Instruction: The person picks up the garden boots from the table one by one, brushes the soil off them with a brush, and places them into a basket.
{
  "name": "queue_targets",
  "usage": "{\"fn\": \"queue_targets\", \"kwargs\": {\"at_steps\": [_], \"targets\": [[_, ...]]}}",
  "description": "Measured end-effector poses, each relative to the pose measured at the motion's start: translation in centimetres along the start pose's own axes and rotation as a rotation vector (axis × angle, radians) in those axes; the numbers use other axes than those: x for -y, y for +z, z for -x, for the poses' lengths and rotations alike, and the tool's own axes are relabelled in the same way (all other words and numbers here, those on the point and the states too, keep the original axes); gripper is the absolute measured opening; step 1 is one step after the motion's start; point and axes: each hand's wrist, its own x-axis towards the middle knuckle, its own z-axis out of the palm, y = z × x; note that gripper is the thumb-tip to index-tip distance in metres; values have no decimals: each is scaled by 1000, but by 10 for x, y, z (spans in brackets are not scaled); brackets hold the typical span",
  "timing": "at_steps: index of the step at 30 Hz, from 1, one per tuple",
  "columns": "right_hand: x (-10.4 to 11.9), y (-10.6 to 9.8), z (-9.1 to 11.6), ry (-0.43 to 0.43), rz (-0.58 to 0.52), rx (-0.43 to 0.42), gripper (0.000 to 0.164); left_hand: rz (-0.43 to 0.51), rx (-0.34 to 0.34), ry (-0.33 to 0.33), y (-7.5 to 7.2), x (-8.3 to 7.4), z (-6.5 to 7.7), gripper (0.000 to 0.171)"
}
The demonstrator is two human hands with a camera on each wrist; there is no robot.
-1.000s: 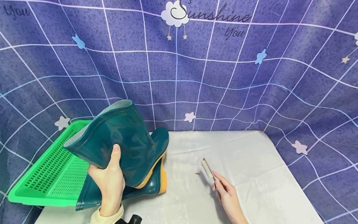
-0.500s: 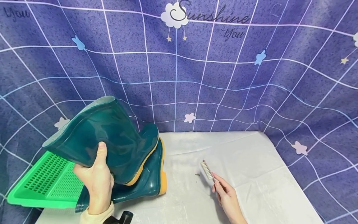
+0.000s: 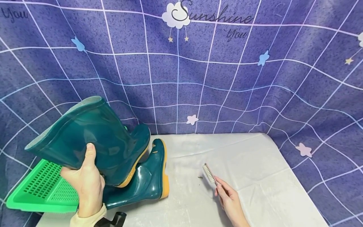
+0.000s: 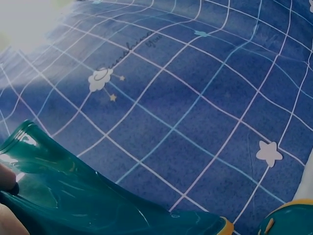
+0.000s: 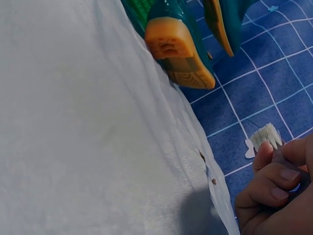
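Right-hand fingers point(image 3: 225, 183) hold a brush point(image 3: 209, 174) above white sheeting point(image 3: 263, 170), gridded fabric point(image 3: 215, 74) behind.

The lower boot point(image 3: 146, 181) lies right of the basket point(image 3: 42, 206), left of the brush point(image 3: 209, 173).

A purple-blue curtain point(image 3: 194, 71), patterned with pale grid lines, hangs behind a white-covered table point(image 3: 255, 164). The curtain's cloud motif point(image 3: 176, 17) adjoins the printed word "Sunshine" point(image 3: 224, 17).
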Motion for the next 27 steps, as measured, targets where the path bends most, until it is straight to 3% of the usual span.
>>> {"fn": "queue_targets", "kwargs": {"at_steps": [14,22,27], "targets": [[-2,1,-1,5,2,-4,40,-29,-36,-28,-8,-2,-13,54],[-2,1,-1,10,11,-6,39,13,-60,5,-13,-1,-21,53],[-3,1,-2,9,12,-6,39,-24,-109,-59,-17,-5,-28,62]]}}
